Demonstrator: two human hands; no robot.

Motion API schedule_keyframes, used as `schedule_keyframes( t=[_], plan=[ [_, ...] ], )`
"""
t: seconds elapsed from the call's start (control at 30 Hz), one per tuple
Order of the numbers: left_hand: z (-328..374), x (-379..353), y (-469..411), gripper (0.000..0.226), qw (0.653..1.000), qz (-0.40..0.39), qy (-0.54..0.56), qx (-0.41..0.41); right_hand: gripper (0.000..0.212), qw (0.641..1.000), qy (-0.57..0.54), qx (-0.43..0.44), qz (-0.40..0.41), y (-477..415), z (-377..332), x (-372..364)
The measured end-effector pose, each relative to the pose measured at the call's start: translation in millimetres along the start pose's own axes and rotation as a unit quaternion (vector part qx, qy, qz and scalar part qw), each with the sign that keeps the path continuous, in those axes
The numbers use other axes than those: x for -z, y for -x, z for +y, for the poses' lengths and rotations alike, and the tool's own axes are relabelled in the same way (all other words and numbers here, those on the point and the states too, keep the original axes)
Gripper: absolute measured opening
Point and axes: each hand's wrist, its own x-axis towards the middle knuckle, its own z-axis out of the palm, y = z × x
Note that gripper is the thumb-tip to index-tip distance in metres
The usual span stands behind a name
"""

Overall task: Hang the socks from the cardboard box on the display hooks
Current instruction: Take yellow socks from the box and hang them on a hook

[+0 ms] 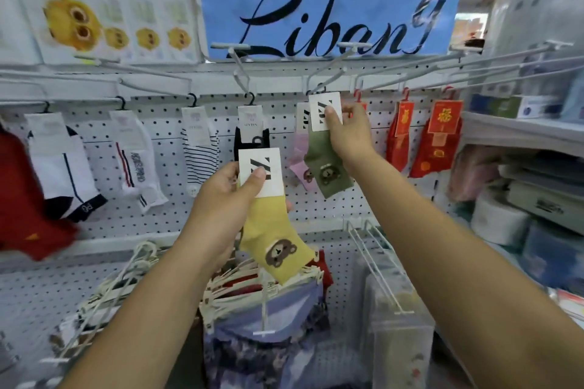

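Green bear sock [328,161], its card pinched in the right hand [350,133], is up at the display hook [316,85]; whether it is threaded on is unclear. A pink sock [298,164] hangs just behind. The left hand [221,199] grips a yellow bear sock [271,237], unhung. Cardboard box out of view.

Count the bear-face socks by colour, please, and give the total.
Yellow bear sock, in the left hand: 1
Green bear sock, in the right hand: 1
Pink bear sock, behind the green one: 1
Total: 3
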Motion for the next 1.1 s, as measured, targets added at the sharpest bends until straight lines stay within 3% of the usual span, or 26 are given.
schedule_keyframes(
  t=[0.23, 0.57, 0.7, 0.77, 0.93, 1.1],
  plan=[
    [3.6, -2.0, -7.2, 0.018, 1.000, 0.011, -0.001, -0.002, 0.022, 0.998, -0.025, -0.026, -0.059, -6.9, 7.8, -6.7],
    [-5.9, -22.0, -19.7, 0.019, 0.998, 0.029, -0.052, -0.004, 0.031, 0.990, 0.058, -0.058, -0.118, -20.1, 3.6, 6.1],
    [-8.0, -23.3, -26.8, 0.022, 0.996, 0.054, -0.073, -0.014, 0.037, 0.993, 0.087, -0.035, -0.074, 1.4, 6.0, 16.3],
    [-9.3, -23.9, -27.7, 0.028, 0.996, 0.058, -0.062, -0.009, 0.035, 0.995, 0.070, -0.025, -0.069, 27.6, 8.2, 24.7],
    [-12.7, -37.8, -23.6, 0.020, 0.998, 0.046, -0.035, -0.002, 0.039, 0.975, -0.058, -0.044, -0.212, 92.6, -2.8, 36.6],
    [-12.6, -48.5, -19.2, 0.024, 0.997, 0.049, -0.050, -0.024, 0.021, 0.982, -0.039, 0.013, -0.186, 101.3, -5.6, 41.2]
  ],
)
